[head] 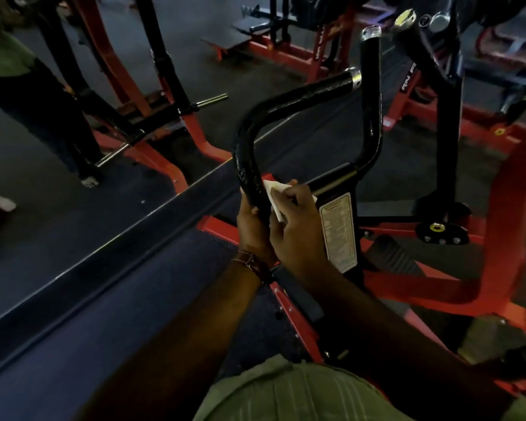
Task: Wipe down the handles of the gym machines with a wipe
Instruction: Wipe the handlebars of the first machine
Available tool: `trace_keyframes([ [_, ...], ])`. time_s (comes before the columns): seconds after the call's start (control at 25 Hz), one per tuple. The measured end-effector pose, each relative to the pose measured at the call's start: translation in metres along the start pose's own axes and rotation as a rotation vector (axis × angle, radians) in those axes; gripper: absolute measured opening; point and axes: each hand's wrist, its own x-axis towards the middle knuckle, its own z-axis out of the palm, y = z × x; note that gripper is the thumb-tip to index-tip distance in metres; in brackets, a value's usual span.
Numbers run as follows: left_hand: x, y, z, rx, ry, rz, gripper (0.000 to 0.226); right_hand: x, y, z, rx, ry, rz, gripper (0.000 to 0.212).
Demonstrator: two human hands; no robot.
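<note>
The left hand [252,229] curls around the lower part of a black curved handle [286,110], thumb and fingers wrapped on the bar just below its bend. The right hand [295,229] sits right beside it, fingers bent and pinching a white wipe [271,196] that it presses against the same bar, just above the left hand's grip. Part of the wipe sticks out between the bar and the right knuckles; the rest is hidden under the fingers.

The handle rises from the hands, bends to the right and ends in a shiny metal cap [356,79]. A second black bar [371,95] stands upright just beside it, topped with a clear cap. Both belong to a machine with a red frame [498,226]. A white instruction label [338,232] is stuck on the black post near the right hand. A brown watch strap [251,262] circles the left wrist. Another person's legs [52,117] stand well apart at the far left, on the dark floor [73,238].
</note>
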Motion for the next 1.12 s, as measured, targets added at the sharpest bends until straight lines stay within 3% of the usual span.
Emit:
trace_keyframes([
  [0.08, 0.002, -0.004, -0.004, -0.077, -0.008, -0.026, 0.074, -0.001, 0.015, -0.012, -0.228, -0.045, -0.111, 0.046],
  [0.2, 0.004, -0.009, -0.008, -0.147, -0.019, -0.014, 0.074, 0.010, 0.017, -0.025, -0.531, -0.177, -0.121, 0.043],
  [0.24, 0.005, -0.011, -0.009, -0.143, -0.014, 0.003, 0.074, 0.013, 0.008, -0.024, -0.486, -0.230, -0.099, 0.040],
  [0.4, 0.001, -0.014, -0.007, -0.158, 0.024, 0.065, 0.066, 0.036, -0.010, -0.019, 0.121, -0.256, 0.142, 0.028],
  [0.44, -0.001, -0.015, -0.007, -0.146, 0.028, 0.071, 0.066, 0.041, -0.007, -0.024, 0.139, -0.290, 0.129, 0.029],
  [0.52, -0.004, -0.015, -0.005, -0.099, 0.018, 0.089, 0.068, 0.040, 0.003, -0.036, -0.256, -0.384, -0.055, 0.031],
  [0.6, -0.005, -0.016, -0.004, -0.087, 0.002, 0.107, 0.071, 0.035, 0.011, -0.042, -0.625, -0.355, -0.252, 0.031],
  [0.68, -0.005, -0.016, -0.003, -0.075, 0.015, 0.131, 0.072, 0.046, 0.013, -0.041, -0.586, -0.393, -0.262, 0.025],
  [0.76, -0.002, -0.014, -0.003, -0.056, 0.024, 0.158, 0.077, 0.071, 0.009, -0.039, -0.325, -0.558, -0.138, 0.011],
  [0.88, 0.000, -0.011, -0.002, -0.050, 0.043, 0.167, 0.082, 0.108, -0.002, -0.044, -0.021, -0.792, 0.085, 0.026],
  [0.92, 0.001, -0.010, -0.002, -0.051, 0.043, 0.167, 0.083, 0.114, -0.003, -0.047, -0.024, -0.837, 0.075, 0.028],
  [1.04, -0.001, -0.010, -0.003, -0.075, 0.032, 0.147, 0.086, 0.122, -0.003, -0.050, -0.340, -0.932, -0.130, 0.021],
  [1.12, -0.003, -0.012, -0.004, -0.095, 0.034, 0.135, 0.085, 0.118, -0.006, -0.047, -0.445, -0.920, -0.213, 0.015],
])
